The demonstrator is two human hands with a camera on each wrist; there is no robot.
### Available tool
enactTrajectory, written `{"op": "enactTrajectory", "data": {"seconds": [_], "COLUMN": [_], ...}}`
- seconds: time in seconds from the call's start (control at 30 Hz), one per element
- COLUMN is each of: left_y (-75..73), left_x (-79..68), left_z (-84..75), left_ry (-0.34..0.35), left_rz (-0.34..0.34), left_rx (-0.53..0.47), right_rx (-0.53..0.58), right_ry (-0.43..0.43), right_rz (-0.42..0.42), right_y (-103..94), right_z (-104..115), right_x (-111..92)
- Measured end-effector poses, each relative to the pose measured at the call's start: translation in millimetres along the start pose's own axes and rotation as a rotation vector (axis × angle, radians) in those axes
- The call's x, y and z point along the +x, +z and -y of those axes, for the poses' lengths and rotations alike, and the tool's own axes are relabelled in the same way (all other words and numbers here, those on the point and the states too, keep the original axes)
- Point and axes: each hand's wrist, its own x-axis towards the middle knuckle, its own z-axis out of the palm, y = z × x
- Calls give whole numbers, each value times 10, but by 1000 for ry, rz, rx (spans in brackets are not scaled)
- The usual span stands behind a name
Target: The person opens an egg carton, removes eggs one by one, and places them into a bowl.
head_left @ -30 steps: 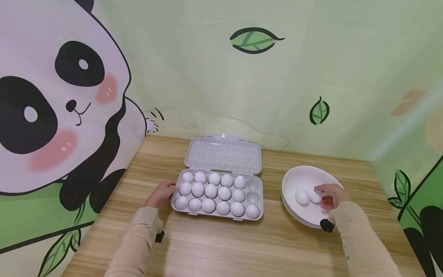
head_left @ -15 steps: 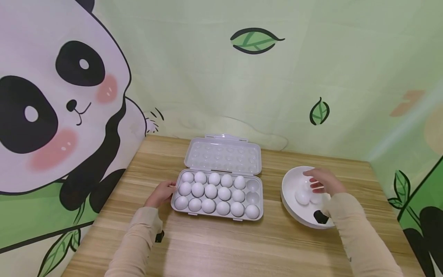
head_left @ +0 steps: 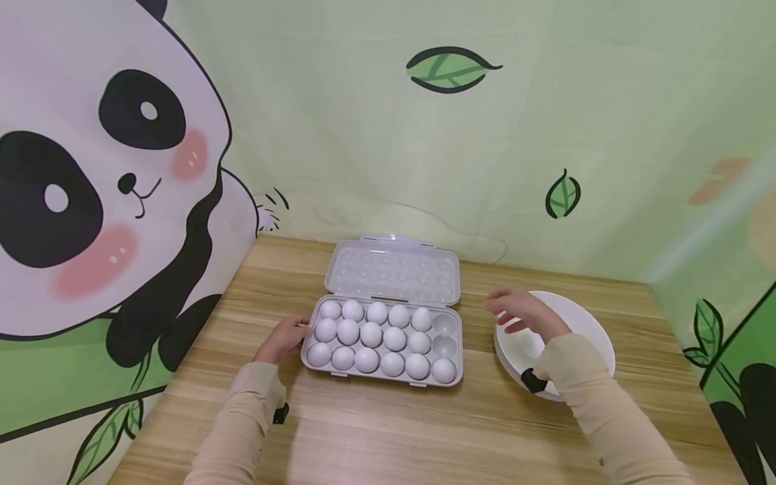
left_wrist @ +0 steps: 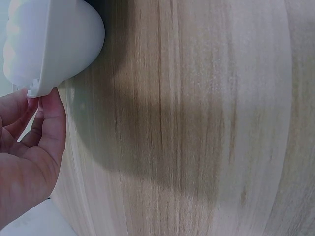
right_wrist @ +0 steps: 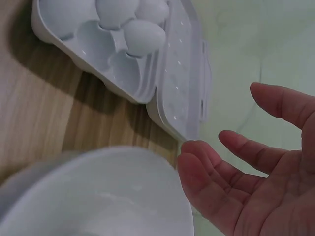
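A plastic egg carton [head_left: 382, 381], its lid [head_left: 394, 269] folded back, holds white eggs [head_left: 371, 333] in most cups. Two bare cups [head_left: 444, 336] lie at the right end, toward the back. My left hand [head_left: 282, 339] pinches the carton's left edge between thumb and fingers, as the left wrist view [left_wrist: 34, 147] shows. Over the left rim of a white bowl [head_left: 585, 320] hovers my right hand [head_left: 527, 313]. Nothing is in it; its fingers [right_wrist: 197, 172] are spread and gently bent in the right wrist view. The hand and sleeve hide much of the bowl's inside.
The wooden table [head_left: 376, 438] has a strip of bare wood between carton and bowl. Behind it hangs a green cloth [head_left: 339, 135] printed with a panda and leaves. A black wrist camera [head_left: 533, 381] is on the right sleeve.
My right hand has let go of an egg in the bowl, risen, and moved left to the bowl's rim. My left hand stays at the carton's edge.
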Motion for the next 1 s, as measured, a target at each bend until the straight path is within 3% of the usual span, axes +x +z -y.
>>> {"op": "enactTrajectory", "data": {"seconds": [0.1,0.17,0.2,0.23,0.33,0.43,0.47,0.53,0.63,0.73,0.83,1.0], "left_y": [-20,21,37,74,208,303,304,231,89,-24,-79,-243], "left_x": [45,-94,-151,-266,-537,-687,-705,-578,-291,11,238,725], "left_z": [57,-126,-192,-341,-739,-977,-977,-779,-335,46,315,954], "left_ry": [-9,-11,20,16,-41,-108,-92,-39,47,33,-44,-101], "left_rz": [-5,-2,12,9,-30,-66,-57,-26,31,35,-6,-38], "left_rx": [5,11,-8,-6,38,81,71,40,-13,-10,-1,-67], "right_rx": [-32,-65,-77,-95,-141,-155,-161,-179,-222,-274,-342,-457], "right_ry": [-13,-14,-12,-12,-7,11,12,12,8,13,9,-16], "right_rz": [37,57,66,77,108,131,136,139,137,143,156,150], "right_y": [141,236,287,333,469,593,631,703,797,876,946,1047], "right_z": [20,21,23,25,30,26,18,4,-16,-9,9,35], "right_x": [42,70,80,89,108,125,137,159,200,221,234,244]}}
